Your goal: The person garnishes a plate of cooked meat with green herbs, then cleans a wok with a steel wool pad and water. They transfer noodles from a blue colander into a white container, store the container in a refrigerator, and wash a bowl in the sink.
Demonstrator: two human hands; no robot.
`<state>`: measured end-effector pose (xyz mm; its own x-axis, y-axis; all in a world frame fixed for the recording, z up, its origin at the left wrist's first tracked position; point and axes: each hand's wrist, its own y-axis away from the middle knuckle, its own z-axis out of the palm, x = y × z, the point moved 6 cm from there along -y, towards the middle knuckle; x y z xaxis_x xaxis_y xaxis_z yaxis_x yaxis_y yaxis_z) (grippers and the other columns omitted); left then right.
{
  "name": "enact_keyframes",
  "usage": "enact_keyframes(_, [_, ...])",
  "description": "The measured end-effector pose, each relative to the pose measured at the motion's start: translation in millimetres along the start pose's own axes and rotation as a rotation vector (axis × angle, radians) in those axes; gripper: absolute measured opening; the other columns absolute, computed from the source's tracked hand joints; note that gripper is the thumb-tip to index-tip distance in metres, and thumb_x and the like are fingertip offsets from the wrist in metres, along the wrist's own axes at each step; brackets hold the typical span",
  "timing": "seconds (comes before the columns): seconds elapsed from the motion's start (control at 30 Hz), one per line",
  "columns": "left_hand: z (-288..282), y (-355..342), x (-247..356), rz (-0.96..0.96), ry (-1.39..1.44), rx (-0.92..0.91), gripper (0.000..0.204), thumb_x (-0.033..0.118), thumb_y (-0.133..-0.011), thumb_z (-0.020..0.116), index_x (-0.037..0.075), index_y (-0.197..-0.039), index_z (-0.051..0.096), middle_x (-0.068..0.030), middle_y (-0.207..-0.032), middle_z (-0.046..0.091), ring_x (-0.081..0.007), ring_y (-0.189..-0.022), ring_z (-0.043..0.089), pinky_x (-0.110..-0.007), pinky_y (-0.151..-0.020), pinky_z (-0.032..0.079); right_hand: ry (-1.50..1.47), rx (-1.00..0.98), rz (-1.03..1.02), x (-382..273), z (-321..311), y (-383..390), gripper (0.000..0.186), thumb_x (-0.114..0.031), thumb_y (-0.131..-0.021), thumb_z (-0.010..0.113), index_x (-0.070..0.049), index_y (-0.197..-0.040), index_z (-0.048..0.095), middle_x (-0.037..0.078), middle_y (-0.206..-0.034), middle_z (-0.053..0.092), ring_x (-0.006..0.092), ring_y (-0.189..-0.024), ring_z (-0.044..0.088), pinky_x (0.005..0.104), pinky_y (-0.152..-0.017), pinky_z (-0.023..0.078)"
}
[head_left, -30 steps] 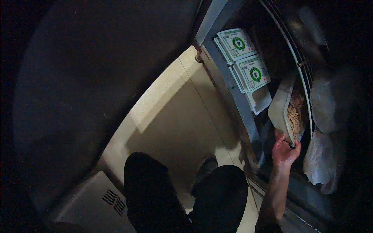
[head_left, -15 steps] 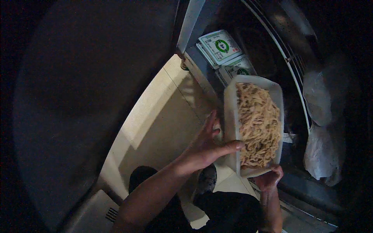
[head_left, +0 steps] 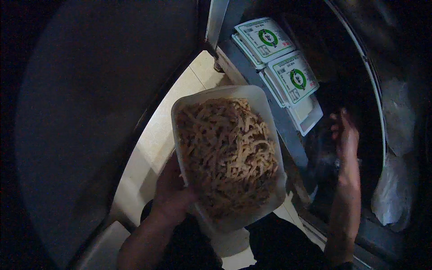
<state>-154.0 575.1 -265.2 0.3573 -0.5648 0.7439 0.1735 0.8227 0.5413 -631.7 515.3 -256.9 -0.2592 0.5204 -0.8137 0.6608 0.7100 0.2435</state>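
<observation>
Tub (head_left: 256,92), one: white, rectangular with rounded corners, open at the top, held above the person's lap and slightly askew, its near end over the gap between the knees. Contents: pale brown shredded strips (head_left: 229,148), one heaped mass, strips too many to count, lit at the right and shadowed at the left and near end. Hands, two. Left hand (head_left: 173,189): in shadow, clasped to the tub's left side, fingers largely hidden by it; this hand alone bears the tub. Right hand (head_left: 345,130): well apart from the tub, reaching into the cabinet, fingers parted and slightly curled, somewhat blurred. Legs (head_left: 288,245), two, in dark trousers, beneath the tub. Box (head_left: 108,245), one, pale, at the lower left, partly in view. Floor (head_left: 148,148), one stretch, pale, beyond the knees. Cabinet (head_left: 290,155), one, dark inside, with a grey sill along its front. Flat packs (head_left: 294,77), two piles end to end behind the sill, each topped by one white pack with a green ring; the layers beneath cannot be counted. White tray (head_left: 310,117), one, jutting from the nearer pile, near the right hand. Rail (head_left: 382,121), one, pale and curving, past that hand. Plastic bags (head_left: 389,198), at least two, translucent, beyond the rail.
</observation>
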Motion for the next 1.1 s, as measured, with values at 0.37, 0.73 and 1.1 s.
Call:
enact_keyframes(0.37, [-38.8,34.4,4.7,-0.114,-0.018,0.269,0.093,0.006,-0.060,0.070,0.000,-0.145,0.034,-0.0134,-0.135,0.052,-0.0294,-0.127,0.050,-0.044,-0.109,0.040,-0.516,0.067,-0.089,15.7,14.5,-197.2,0.029,-0.031,-0.099,0.055,-0.008,-0.115,0.062,0.005,-0.089,0.067,0.0062,-0.060,0.054,0.0173,-0.044,0.037])
enact_keyframes(0.73, [-43.8,26.9,-1.9,-0.090,0.062,0.211,0.096,0.010,-0.055,0.071,0.000,-0.143,0.035,-0.0135,-0.130,0.053,-0.0307,-0.121,0.053,-0.046,-0.105,0.044,-0.538,-0.023,-0.130,36.0,26.5,-190.7,0.025,-0.027,-0.099,0.055,-0.008,-0.114,0.061,0.005,-0.086,0.065,0.0055,-0.060,0.055,0.0155,-0.041,0.036])
enact_keyframes(1.1, [-44.5,27.6,-4.0,-0.109,0.091,0.183,0.103,0.010,-0.053,0.072,-0.001,-0.147,0.030,-0.0151,-0.136,0.049,-0.0315,-0.128,0.048,-0.047,-0.108,0.042,-0.912,-0.010,0.244,50.1,51.7,-147.9,0.017,-0.013,-0.096,0.054,-0.004,-0.109,0.060,0.006,-0.082,0.064,0.0061,-0.054,0.054,0.0148,-0.037,0.033])
